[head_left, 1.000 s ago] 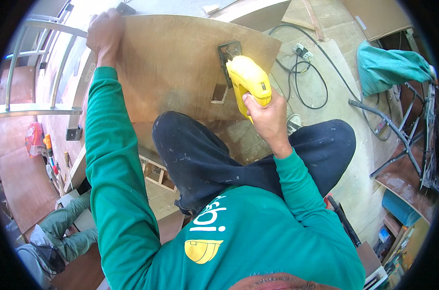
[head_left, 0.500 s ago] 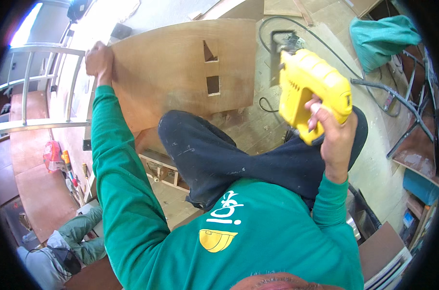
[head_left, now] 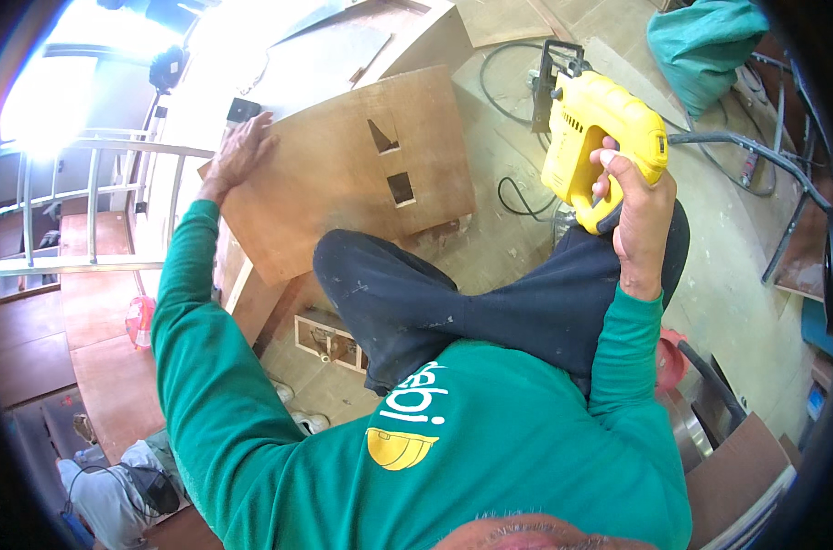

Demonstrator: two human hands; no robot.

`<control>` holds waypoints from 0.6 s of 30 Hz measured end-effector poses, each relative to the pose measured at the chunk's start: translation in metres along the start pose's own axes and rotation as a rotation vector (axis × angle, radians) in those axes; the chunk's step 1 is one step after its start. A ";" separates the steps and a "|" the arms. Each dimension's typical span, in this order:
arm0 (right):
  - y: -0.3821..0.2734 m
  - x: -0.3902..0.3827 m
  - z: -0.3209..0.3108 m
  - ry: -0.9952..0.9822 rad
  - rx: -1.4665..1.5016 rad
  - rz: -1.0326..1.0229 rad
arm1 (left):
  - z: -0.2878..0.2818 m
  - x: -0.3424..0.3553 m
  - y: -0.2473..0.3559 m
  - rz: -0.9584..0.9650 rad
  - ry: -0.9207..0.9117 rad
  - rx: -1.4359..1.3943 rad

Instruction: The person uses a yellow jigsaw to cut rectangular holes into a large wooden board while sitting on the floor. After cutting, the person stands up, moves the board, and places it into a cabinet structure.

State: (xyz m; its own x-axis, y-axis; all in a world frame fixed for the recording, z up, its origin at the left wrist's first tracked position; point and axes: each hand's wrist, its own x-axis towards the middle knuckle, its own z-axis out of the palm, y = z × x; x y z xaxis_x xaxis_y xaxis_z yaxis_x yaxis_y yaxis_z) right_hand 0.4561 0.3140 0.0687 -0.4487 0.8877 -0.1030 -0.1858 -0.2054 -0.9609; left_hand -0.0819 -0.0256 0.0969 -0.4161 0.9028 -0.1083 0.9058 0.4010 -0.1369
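Note:
My left hand [head_left: 240,156] rests on the left edge of a plywood board [head_left: 315,183], its fingers spread and extended. The board has two cut openings, a roughly triangular one [head_left: 383,137] and a square one [head_left: 400,189]. My right hand [head_left: 637,213] grips the handle of a yellow jigsaw [head_left: 595,115], held clear of the board's right side, its metal base plate [head_left: 542,89] upward in view, above the floor and a looped black cord [head_left: 513,202].
Aluminium ladder [head_left: 93,183] at left; plywood sheets [head_left: 104,385] and a seated co-worker's legs [head_left: 141,472] below it. A wooden carcass [head_left: 425,37] lies beyond the board, a small slatted frame [head_left: 329,344] by my left knee. At right stand metal frames [head_left: 792,183] with teal cloth [head_left: 700,55].
The jigsaw has lifted off the board and moved right, uncovering both openings. The board has shifted down and tilted. My left hand has moved down and right along its edge, fingers now looser.

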 end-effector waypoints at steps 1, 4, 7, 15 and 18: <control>0.000 0.001 0.000 0.005 0.005 0.001 | 0.008 0.004 0.012 0.026 0.127 -0.022; 0.001 0.000 -0.003 0.003 -0.057 0.017 | 0.037 0.022 0.053 -0.160 0.091 0.152; -0.001 0.001 -0.004 -0.044 0.003 -0.008 | 0.031 0.046 0.071 -0.305 0.039 0.185; 0.000 -0.002 0.008 -0.032 -0.004 0.014 | 0.029 -0.036 0.026 -0.862 0.424 0.014; 0.001 -0.001 0.012 -0.035 -0.023 0.012 | 0.069 -0.079 0.035 -1.102 0.555 -0.165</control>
State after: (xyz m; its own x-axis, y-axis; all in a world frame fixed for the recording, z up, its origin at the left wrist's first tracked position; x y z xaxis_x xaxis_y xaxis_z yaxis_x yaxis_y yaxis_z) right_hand 0.4455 0.3075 0.0709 -0.4808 0.8704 -0.1060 -0.1606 -0.2062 -0.9652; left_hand -0.0234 -0.0934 0.0326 -0.9067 0.0004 0.4217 0.1117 0.9645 0.2393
